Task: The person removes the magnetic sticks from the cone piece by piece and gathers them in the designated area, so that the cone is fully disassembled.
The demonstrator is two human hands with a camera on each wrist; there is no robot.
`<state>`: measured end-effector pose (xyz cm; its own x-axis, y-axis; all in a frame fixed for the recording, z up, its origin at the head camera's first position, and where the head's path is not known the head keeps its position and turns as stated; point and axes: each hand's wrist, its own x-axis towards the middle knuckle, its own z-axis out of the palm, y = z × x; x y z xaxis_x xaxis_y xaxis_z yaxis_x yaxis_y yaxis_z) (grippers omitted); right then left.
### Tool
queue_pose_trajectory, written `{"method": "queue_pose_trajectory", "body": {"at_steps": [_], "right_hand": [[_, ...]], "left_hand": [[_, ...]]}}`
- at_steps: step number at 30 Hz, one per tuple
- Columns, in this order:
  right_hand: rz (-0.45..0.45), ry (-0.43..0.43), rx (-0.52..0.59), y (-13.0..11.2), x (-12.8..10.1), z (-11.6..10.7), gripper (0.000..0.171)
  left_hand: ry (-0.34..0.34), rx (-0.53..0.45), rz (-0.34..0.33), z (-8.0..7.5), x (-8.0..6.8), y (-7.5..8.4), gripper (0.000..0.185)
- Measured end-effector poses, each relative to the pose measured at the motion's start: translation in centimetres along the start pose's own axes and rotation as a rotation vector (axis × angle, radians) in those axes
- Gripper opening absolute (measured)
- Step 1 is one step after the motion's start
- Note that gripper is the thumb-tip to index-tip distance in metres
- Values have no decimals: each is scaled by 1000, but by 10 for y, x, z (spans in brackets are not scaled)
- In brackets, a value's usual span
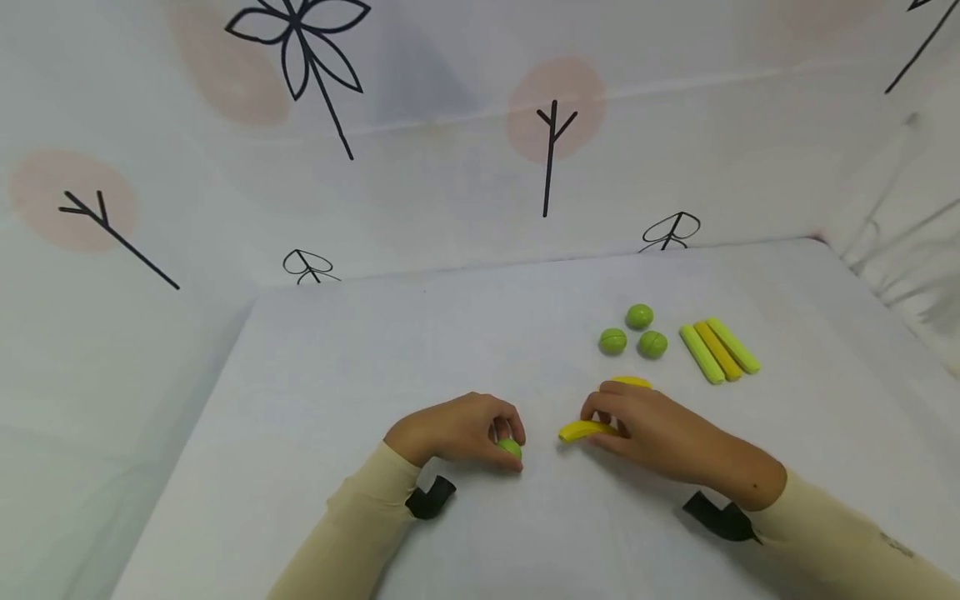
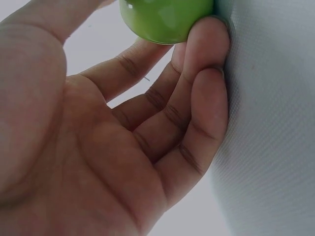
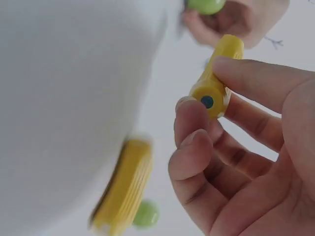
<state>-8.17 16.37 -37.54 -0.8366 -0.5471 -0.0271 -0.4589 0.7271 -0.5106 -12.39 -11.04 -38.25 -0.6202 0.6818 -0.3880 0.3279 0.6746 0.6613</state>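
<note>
Near the middle of the table, my left hand (image 1: 468, 429) holds a glossy green ball (image 1: 510, 448) between thumb and fingertips. In the left wrist view the ball (image 2: 167, 17) sits at the top edge, with fingertips right at the white cloth. To its right, my right hand (image 1: 645, 425) pinches a short, slightly curved yellow stick (image 1: 581, 430). Its ribbed sides and round end with a dark dot show in the right wrist view, where the thumb presses on the stick (image 3: 229, 46). A second yellow stick (image 1: 632, 381) lies just behind the right hand, partly hidden by it.
Three green balls (image 1: 640, 316) with seam lines lie in a cluster at the back right. Beside them, three straight yellow-green and yellow sticks (image 1: 720, 350) lie side by side. Behind the white table (image 1: 360, 350) hangs a pale patterned cloth (image 1: 450, 200), with more cloth at both sides.
</note>
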Motion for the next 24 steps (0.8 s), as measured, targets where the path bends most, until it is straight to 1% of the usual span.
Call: {"method": "queue_pose_trajectory", "body": {"at_steps": [4,9,12,16,18,21,24], "right_hand": [[53,48,-45,18,-15,-7,19],[80,75,-115,36,-22,-10,23],[93,70,-142,40,-24,-12,23],[101,42,-144,44,-24,-11,22],[99,42,-153,45,-25,-10,22],[87,54,-172,47,-25,-9,22],[69,60,-189,49,-25,-6,23]], "left_hand": [[1,-8,-6,1,0,-2,20],[3,-8,-6,1,1,-3,22],[7,-10,-7,0,1,0,22],[2,-13,-21,1,0,2,22],[6,-6,-17,0,-1,2,22],[35,7,-2,0,1,3,21],[105,13,4,0,6,4,25]]}}
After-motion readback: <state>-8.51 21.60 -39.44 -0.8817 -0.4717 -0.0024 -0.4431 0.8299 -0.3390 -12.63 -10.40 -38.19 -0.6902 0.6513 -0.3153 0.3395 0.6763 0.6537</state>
